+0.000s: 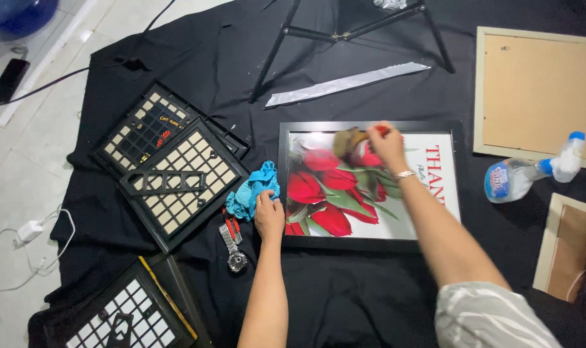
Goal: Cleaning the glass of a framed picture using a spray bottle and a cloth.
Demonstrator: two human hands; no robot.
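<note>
Our left hand (269,218) pressed flat, fingers together, on black picture frame's (369,243) left edge. Our right hand (386,145) clamped brown cloth (348,140), blurred, over glass with red-tulip print (331,187). Risk, we judged: frame sliding on black sheet (344,296); elbow knocking spray bottle (518,177) lying nearby.
</note>
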